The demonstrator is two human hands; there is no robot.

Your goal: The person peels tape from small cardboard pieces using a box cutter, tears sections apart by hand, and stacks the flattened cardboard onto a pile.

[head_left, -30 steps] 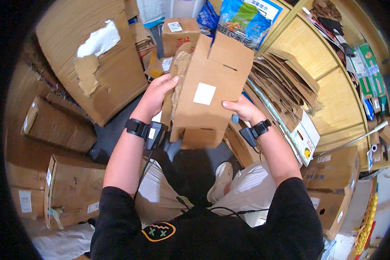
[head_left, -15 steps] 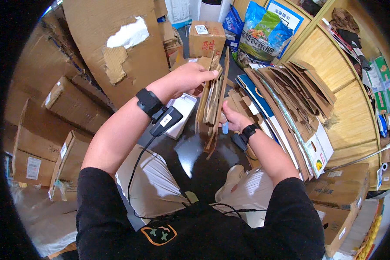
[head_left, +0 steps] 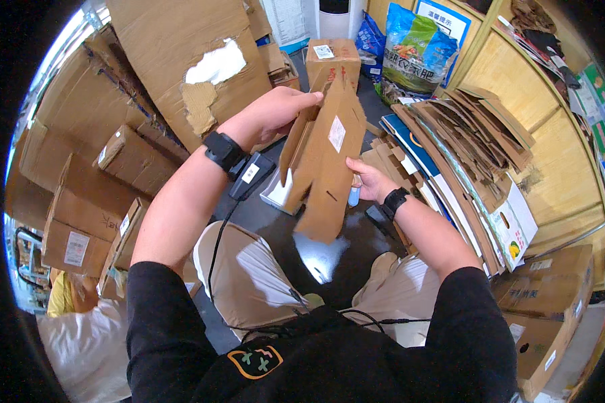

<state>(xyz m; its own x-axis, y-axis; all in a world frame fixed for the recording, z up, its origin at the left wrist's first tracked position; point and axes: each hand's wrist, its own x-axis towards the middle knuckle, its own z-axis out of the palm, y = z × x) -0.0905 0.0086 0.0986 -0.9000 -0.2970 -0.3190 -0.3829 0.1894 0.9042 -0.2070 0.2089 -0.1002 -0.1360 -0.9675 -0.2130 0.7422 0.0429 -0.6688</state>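
Above the person's knees, 2 hands are holding a flattened cardboard box [head_left: 326, 158] upright over the dark floor [head_left: 319, 258]. The left hand [head_left: 275, 111] is clamping its top edge, while the right hand [head_left: 370, 180] is gripping the far side, fingers partly hidden behind the panel. It is looking light and fairly stiff yet bendable, best held by its edges. A stack of flattened cartons [head_left: 464, 154] is leaning nearby; a white tray [head_left: 275, 195] is sitting half concealed.
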